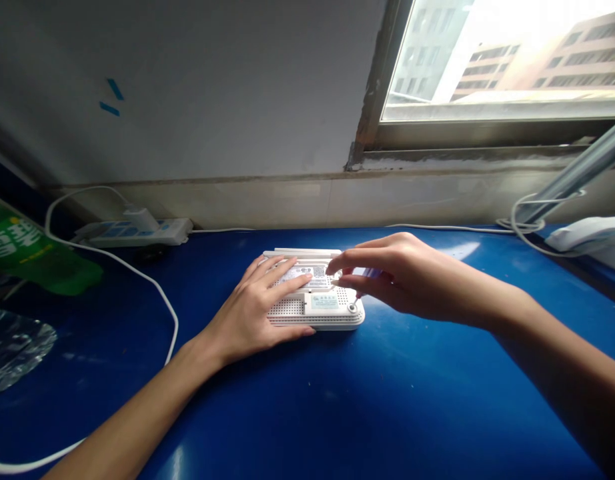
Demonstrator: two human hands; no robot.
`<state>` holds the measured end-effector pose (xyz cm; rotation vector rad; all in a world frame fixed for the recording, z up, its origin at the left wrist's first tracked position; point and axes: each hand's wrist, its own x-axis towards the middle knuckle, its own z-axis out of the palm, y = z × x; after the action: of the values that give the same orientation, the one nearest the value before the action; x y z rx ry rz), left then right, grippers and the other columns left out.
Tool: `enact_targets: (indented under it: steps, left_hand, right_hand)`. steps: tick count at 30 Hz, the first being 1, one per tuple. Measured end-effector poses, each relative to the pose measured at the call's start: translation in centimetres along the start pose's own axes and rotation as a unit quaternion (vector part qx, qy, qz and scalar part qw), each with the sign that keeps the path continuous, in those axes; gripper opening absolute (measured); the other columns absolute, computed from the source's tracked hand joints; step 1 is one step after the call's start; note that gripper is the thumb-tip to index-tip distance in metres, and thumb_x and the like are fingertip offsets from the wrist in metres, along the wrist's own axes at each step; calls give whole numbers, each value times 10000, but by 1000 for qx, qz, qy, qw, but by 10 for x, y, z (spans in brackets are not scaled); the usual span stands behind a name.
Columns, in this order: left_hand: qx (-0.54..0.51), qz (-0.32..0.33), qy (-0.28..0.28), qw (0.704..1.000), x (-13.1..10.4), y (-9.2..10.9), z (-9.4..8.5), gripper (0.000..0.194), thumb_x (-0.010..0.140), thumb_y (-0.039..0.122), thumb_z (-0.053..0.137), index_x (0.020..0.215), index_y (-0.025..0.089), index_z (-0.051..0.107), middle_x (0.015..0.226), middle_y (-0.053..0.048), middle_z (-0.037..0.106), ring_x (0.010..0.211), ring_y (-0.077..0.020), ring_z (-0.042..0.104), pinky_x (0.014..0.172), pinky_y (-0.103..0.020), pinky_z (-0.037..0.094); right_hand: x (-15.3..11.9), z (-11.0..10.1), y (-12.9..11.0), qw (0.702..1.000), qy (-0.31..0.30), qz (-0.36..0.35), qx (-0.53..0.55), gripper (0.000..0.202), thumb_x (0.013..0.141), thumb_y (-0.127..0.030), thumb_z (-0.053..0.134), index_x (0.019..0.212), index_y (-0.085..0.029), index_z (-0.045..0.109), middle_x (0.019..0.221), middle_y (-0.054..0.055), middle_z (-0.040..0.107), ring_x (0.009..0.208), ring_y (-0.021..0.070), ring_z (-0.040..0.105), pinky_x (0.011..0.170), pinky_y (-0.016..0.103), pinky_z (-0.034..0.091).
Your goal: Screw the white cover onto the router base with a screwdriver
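A white router (332, 320) lies with its labelled, vented underside up on the blue table. My left hand (255, 303) rests flat over its left part, fingers spread, the thumb along the near edge. Above the router's right end, my right hand (387, 273) is closed round a small screwdriver (370, 272) with a pale purple handle. Its thin tip points down at the round corner recess (353, 308), and most of the handle is hidden by my fingers. Printed labels (323, 302) show between my two hands.
At the left are a power strip (172, 231) with a white plug, a green bottle (42, 257), a clear plastic bottle (17, 347) and a looping white cable (157, 287). A metal pole (567, 173) with wound cable stands at the right, beside a white object (587, 233).
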<state>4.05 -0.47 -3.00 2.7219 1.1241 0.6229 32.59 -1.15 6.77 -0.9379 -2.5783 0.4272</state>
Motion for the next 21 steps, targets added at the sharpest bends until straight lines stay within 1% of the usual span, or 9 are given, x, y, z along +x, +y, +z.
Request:
enact_targets:
  steps: [1,3,5,7,10,13,15,17,21]
  left_hand:
    - [1,1,0,1000,0,0,0,803,844,643,814,1527,276,605,1653,-144,487,1536,-401,441,1307,-665,248]
    - [4,5,2,1000,0,-1,0,799,849,644,809,1523,265,608,1650,-150,489,1540,-395,436,1307,-656,256]
    - [5,8,4,1000,0,-1,1,792,854,640,807,1522,265,608,1649,-147,492,1540,-391,437,1309,-647,261]
    - [3,5,4,1000,0,-1,1,794,851,646,806,1526,279,603,1652,-136,492,1538,-390,441,1312,-644,258]
    - [4,-1,-2,1000,0,-1,1,804,848,664,798,1532,294,594,1656,-127,486,1541,-387,438,1314,-650,245]
    - [7,0,0,1000,0,0,1,799,852,665,795,1525,280,602,1659,-136,481,1547,-383,430,1314,-645,247]
    - [6,4,4,1000,0,-1,1,799,849,657,802,1518,266,610,1654,-145,486,1547,-381,430,1316,-635,254]
    - [5,7,4,1000,0,-1,1,803,849,650,806,1521,258,609,1649,-152,491,1543,-385,436,1315,-636,257]
    - [8,4,2,1000,0,-1,1,800,849,658,801,1524,277,605,1650,-140,492,1538,-389,442,1309,-652,258]
  right_hand:
    - [0,0,0,1000,2,-5,2,228,1051,-250,609,1238,-233,737,1041,66,788,749,158,686,682,259,494]
    - [-1,-1,-2,1000,2,-16,8,432,968,-150,651,1388,-249,665,1147,77,772,832,177,706,707,259,509]
    - [-1,-2,-4,1000,-1,-23,10,576,902,-122,691,1457,-259,616,1200,79,757,867,188,708,707,260,514]
    - [0,-2,-5,1000,-4,-17,10,471,935,-184,705,1399,-248,657,1149,72,769,788,171,693,671,257,503]
    - [2,0,-3,1000,-3,-5,8,203,1031,-324,666,1186,-221,747,973,49,784,625,128,619,611,251,472]
    - [1,1,-1,1000,-5,-10,8,214,1041,-254,630,1233,-243,724,1022,46,789,706,141,661,643,246,481]
    - [0,0,-2,1000,-8,-17,13,410,973,-150,643,1367,-263,648,1152,59,777,814,166,697,671,247,497]
    - [-1,-1,-4,1000,-14,-19,19,510,908,-115,670,1396,-255,616,1172,68,769,807,171,696,651,245,498]
    - [-1,0,-2,1000,-14,0,13,166,998,-271,681,1148,-212,718,940,43,779,599,124,618,574,237,467]
